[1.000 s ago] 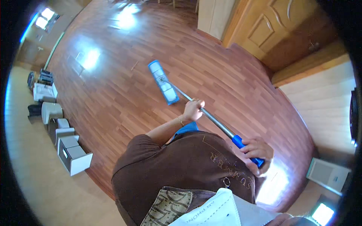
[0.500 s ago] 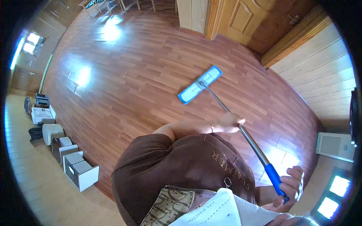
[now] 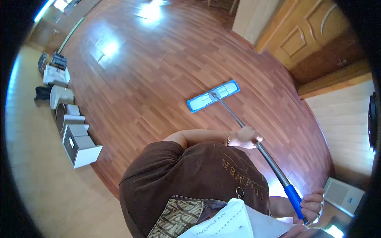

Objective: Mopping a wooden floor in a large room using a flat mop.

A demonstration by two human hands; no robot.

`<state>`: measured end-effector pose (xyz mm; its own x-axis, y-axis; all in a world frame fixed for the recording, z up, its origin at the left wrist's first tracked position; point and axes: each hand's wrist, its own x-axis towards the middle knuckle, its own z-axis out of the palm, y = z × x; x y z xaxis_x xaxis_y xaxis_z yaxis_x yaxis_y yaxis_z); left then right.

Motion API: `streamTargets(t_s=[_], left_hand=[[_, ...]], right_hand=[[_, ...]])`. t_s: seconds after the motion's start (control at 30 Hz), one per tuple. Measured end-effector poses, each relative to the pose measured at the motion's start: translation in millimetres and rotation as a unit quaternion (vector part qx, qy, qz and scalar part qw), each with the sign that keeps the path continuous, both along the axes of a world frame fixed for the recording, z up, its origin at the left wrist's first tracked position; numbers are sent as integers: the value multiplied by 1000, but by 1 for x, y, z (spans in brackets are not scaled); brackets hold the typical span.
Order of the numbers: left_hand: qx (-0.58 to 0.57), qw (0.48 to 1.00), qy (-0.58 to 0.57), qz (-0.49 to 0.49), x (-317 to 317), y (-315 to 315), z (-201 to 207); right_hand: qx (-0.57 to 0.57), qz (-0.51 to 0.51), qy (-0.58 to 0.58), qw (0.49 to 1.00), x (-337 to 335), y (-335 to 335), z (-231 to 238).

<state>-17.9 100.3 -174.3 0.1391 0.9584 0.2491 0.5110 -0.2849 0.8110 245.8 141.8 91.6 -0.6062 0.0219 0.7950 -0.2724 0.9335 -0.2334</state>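
A flat mop point(image 3: 200, 103) with a blue-fringed, white-topped rectangular head lies on the wooden floor ahead of me. From its middle joint a metal pole rises toward my right side and ends in a blue grip. My left hand point(image 3: 247, 137), with a bracelet at the wrist, is wrapped round the metal pole partway up. Lower right, my right hand point(image 3: 312, 207) has its fingers curled round the end of the blue grip; part of this hand is hidden by the grip.
Brown wood-plank floor point(image 3: 139, 91) stretches around the mop. Along the left wall stand a white and grey cabinet point(image 3: 82, 144), a white rounded bin point(image 3: 61, 97) and other items. A wooden door point(image 3: 305, 35) is at the far right, a pale box-shaped unit point(image 3: 344, 197) at lower right.
The mop head has turned to lie flatter across the view, its right end swinging nearer. Both hands keep hold of the pole. The whole view has rotated with my head.
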Motion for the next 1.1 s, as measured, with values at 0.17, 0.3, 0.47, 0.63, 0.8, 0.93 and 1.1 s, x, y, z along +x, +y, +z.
streamTargets(t_s=[0.17, 0.3, 0.47, 0.63, 0.8, 0.93, 1.1], left_hand=[[57, 979, 32, 195, -50, -25, -29], [-44, 959, -4, 279, -107, -55, -43], [35, 894, -297, 332, -191, -91, -125], [-86, 890, -10, 448, -243, -156, -122], [36, 703, -531, 471, -266, -197, -145], [18, 839, -131, 528, -281, -234, -157], [-44, 789, 146, 595, -259, -292, -171]], right_hand=[[-86, 157, 2, 984, -83, 12, -31], [-226, 192, 20, 955, -144, -10, -71], [-335, 219, -37, 915, -203, -35, -116], [-277, 214, -195, 916, -255, -57, -143], [-234, 246, -250, 907, -285, -81, -154], [-243, 286, -307, 875, -303, -89, -162], [-264, 321, -386, 823, -298, -112, -170]])
